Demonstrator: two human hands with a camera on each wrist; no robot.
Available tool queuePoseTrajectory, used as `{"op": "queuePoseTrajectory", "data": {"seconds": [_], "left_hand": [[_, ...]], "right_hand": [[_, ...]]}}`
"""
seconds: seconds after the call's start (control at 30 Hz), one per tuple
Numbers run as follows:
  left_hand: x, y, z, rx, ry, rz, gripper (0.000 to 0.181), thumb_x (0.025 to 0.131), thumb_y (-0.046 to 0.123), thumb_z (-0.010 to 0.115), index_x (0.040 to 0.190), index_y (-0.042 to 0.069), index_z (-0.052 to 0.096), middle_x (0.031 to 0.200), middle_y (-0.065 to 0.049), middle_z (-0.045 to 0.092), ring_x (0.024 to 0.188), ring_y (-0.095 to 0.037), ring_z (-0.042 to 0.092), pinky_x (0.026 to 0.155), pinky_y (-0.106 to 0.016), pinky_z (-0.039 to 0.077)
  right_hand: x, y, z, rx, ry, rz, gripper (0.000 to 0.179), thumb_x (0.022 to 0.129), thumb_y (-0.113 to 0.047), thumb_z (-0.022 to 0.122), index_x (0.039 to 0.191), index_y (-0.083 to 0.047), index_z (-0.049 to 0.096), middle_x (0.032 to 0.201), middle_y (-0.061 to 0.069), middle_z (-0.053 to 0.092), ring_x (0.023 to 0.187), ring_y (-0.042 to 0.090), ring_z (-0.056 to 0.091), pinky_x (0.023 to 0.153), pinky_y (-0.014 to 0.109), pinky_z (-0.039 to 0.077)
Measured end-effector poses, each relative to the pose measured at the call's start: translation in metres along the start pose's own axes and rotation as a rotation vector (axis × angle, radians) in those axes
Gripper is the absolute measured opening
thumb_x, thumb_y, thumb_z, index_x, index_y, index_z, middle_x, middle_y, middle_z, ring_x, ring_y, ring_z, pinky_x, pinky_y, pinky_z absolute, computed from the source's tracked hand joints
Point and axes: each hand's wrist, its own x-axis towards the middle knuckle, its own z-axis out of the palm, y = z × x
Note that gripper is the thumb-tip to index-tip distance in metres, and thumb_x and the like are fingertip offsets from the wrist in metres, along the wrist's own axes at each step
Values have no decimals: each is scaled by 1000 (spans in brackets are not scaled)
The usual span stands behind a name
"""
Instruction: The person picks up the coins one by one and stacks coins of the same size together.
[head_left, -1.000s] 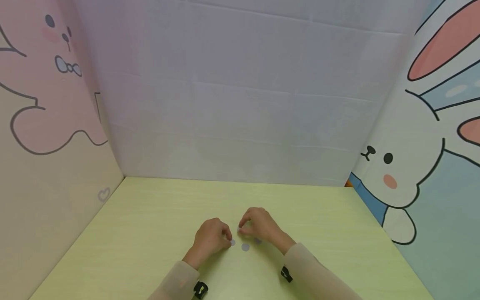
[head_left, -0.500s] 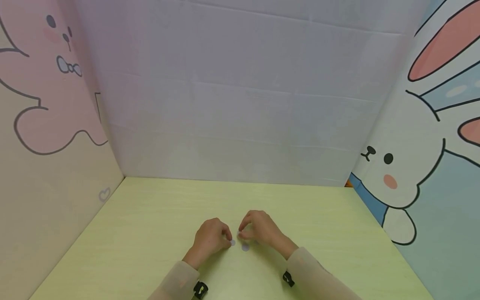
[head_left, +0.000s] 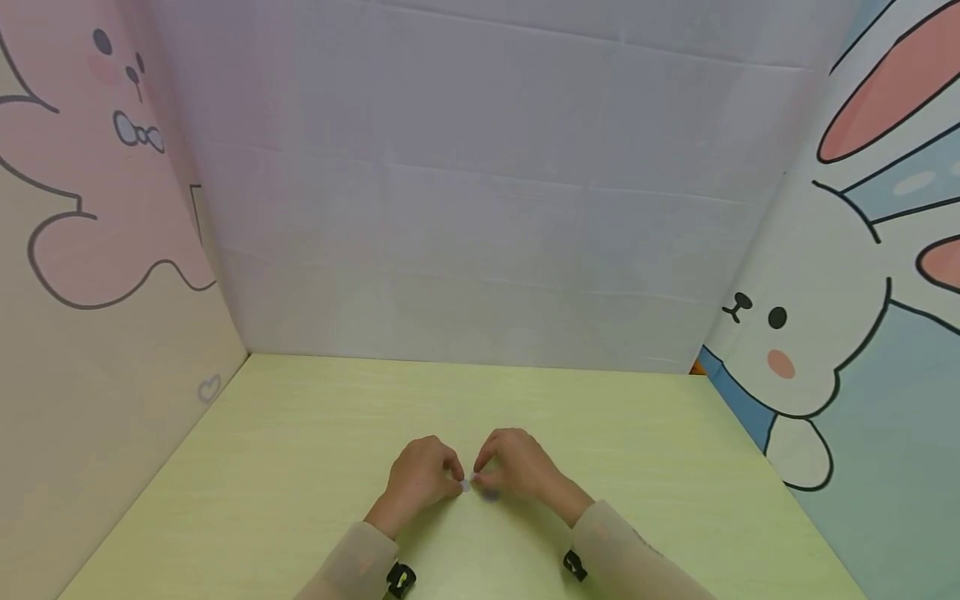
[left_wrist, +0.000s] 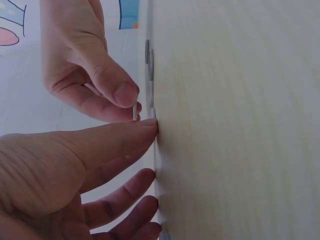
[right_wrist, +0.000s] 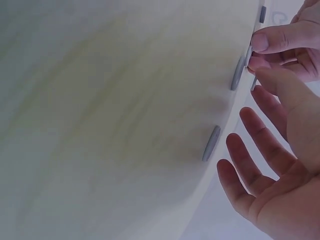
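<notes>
My left hand rests low at the table's middle, thumb and forefinger pinching a small round grey disc at the tabletop. Opposite it, my right hand pinches a second disc by its edge, held a little above the table close to the left fingertips. Under the right hand lies a third disc, flat on the table. In the right wrist view another disc lies flat below the right hand's spread fingers; from the head it is hidden by that hand.
The pale yellow-green table is enclosed by a plain white back panel and printed side panels. A further grey piece sits on the table beyond the left hand. Black straps circle the sleeved wrists.
My right hand has moved slightly toward me and left with its disc, closer to the left fingertips, covering one disc on the table. The left hand has stayed in place.
</notes>
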Motion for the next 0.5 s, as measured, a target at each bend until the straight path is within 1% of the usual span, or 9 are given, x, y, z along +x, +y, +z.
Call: {"op": "queuePoseTrajectory", "data": {"seconds": [0.2,0.5], "left_hand": [[1,0,0,-5,-6,-10,20,76,12,95,70,18,76,89,2,73,81,-16,58,64,-33,49],[2,-1,0,-9,-14,-10,19,76,12,94,70,18,77,91,1,75,82,-17,60,63,-33,50]], "right_hand": [[0,-4,1,13,-26,22,4,87,-16,88,87,-13,85,91,-6,79,93,12,70,89,36,58],[0,-11,0,47,-36,50,4,86,-16,89,86,-13,85,92,-3,78,92,14,70,85,32,57]]}}
